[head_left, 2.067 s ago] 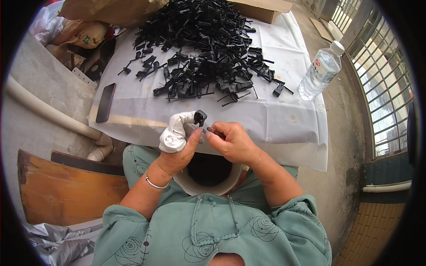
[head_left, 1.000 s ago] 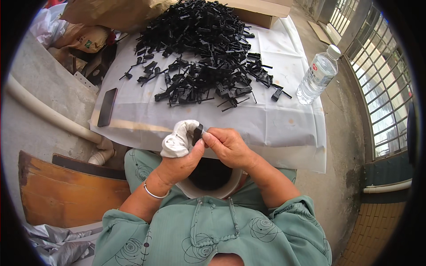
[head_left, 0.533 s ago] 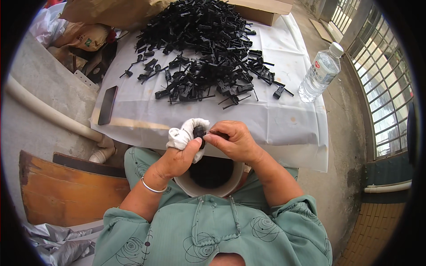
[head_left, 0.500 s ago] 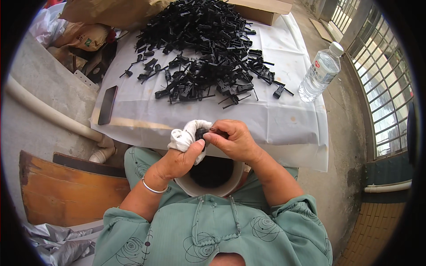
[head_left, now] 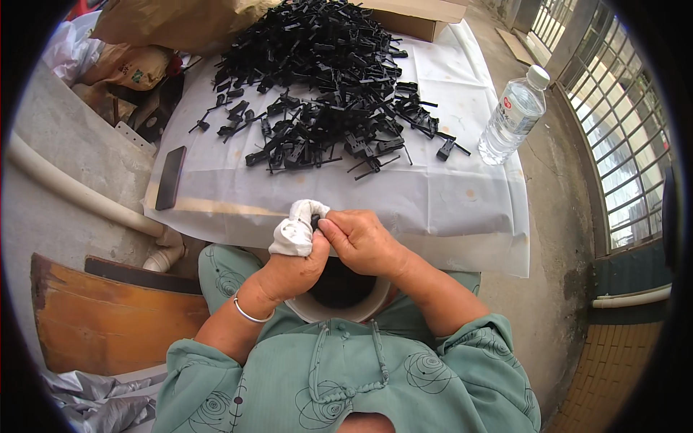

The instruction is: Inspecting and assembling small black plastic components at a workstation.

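Note:
My left hand, wrapped partly in a white cloth, is closed around a small black plastic part. Against that same part, the fingers of my right hand are pressed together, and they cover most of it. Both hands meet above a pale bucket between my knees, which has dark contents. Beyond them, a big heap of black plastic parts with thin stems lies on the table.
White plastic sheeting covers the table. A dark phone lies at its left edge, a clear water bottle stands at the right. Cardboard is at the back. An orange-brown board and a pipe are on the left.
My right hand has turned and closed in on the black part, with its fingers now tucked down. Both hands have shifted slightly left, and the cloth has tilted with the left hand.

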The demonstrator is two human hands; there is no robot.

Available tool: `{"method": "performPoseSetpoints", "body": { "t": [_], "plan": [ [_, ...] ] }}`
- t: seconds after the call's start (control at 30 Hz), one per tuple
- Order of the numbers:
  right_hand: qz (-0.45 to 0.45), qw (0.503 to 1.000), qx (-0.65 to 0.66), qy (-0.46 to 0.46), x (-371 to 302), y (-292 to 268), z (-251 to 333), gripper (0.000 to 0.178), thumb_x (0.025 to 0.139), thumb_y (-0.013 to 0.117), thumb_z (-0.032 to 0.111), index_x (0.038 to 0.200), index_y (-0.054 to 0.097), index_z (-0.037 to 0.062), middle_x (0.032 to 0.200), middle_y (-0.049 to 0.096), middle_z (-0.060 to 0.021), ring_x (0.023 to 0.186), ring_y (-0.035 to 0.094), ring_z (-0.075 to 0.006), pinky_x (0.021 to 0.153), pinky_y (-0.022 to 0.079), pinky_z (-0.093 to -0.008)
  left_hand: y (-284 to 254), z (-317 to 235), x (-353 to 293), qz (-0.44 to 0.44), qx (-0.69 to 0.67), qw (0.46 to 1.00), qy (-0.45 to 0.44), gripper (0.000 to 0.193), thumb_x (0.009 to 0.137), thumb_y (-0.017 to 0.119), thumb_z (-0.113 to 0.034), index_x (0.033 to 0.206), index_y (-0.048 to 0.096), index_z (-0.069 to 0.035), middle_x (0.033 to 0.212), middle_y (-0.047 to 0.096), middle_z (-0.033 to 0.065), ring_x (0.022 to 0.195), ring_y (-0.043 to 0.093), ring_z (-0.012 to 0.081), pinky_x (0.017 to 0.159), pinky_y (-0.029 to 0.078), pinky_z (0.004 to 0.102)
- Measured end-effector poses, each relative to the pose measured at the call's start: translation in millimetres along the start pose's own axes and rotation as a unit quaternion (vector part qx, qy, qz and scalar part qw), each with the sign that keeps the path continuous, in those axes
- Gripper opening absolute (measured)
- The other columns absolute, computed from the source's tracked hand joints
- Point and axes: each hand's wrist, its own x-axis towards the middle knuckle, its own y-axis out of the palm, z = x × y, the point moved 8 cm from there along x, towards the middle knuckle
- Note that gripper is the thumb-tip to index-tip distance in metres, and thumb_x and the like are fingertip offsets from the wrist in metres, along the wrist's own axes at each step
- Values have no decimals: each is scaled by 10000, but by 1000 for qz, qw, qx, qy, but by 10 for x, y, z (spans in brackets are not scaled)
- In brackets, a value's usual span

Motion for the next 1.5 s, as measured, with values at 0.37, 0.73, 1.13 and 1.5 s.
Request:
{"method": "performPoseSetpoints", "body": {
  "t": [0.37, 0.73, 1.13, 1.5],
  "plan": [
    [-146, 903, -395, 86, 157, -800, -397, 92, 810, 576, 119, 824, 551, 31, 729, 581, -140, 645, 574, -324, 576, 454, -412, -105, 120, 51, 94, 115, 988, 40, 211, 831, 536, -67, 1028, 601, -33, 982, 605, 114, 821, 597, 223, 728, 486, 293],
    [-85, 940, -328, 38, 52, -583, -294, 140, 774, 591, 125, 884, 557, 45, 780, 603, -134, 672, 586, -331, 594, 468, -406, -93, 562, 64, -11, -73, 983, -168, 184, 803, 554, -49, 974, 607, -8, 907, 598, 139, 760, 607, 212, 688, 486, 301],
    [-56, 924, -377, -9, 82, -529, -226, 65, 775, 602, 110, 820, 577, 71, 705, 557, -100, 622, 567, -307, 544, 455, -395, 67, -58, 406, -36, 155, 961, 225, 253, 719, 671, -44, 967, 628, -20, 941, 622, 150, 858, 593, 307, 733, 491, 354],
    [-101, 951, -279, -83, 15, -461, 41, 224, 750, 642, 59, 968, 587, 67, 704, 556, -78, 553, 558, -242, 501, 449, -340, -70, 537, 508, -99, -248, 957, -110, 158, 833, 641, -150, 898, 562, -31, 699, 540, -24, 567, 468, 47, 496, 408, 194]
  ]
}}
